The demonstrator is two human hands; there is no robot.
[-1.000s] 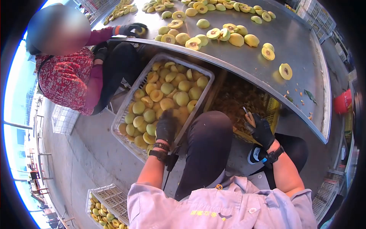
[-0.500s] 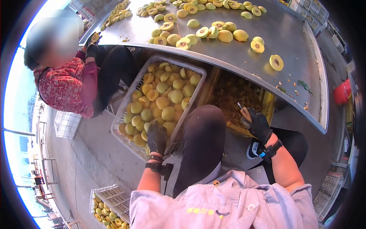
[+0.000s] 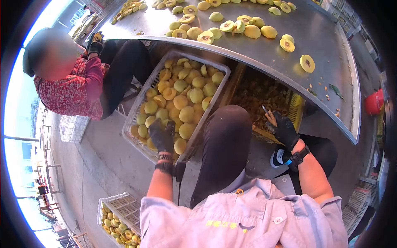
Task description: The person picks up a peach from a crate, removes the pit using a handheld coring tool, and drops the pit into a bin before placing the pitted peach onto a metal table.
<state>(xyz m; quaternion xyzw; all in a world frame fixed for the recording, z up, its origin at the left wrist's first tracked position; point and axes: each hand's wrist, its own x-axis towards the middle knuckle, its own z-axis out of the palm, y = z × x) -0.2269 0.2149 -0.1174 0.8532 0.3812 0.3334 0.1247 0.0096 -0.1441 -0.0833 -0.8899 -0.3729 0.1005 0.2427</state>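
Halved peaches (image 3: 308,63) dot the steel desk (image 3: 264,51), yet the crate (image 3: 137,108) at ten o'clock is nearly full: most work remains. The left hand (image 3: 162,135) lies on whole peaches (image 3: 187,113) at the crate's six o'clock corner; whether its fingers clasp one I cannot tell. The right hand (image 3: 283,130) grips a small knife (image 3: 268,115) pointing eleven o'clock.

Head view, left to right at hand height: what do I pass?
Co-worker's red top → left hand → knee → right hand gripping a tool → red bucket.
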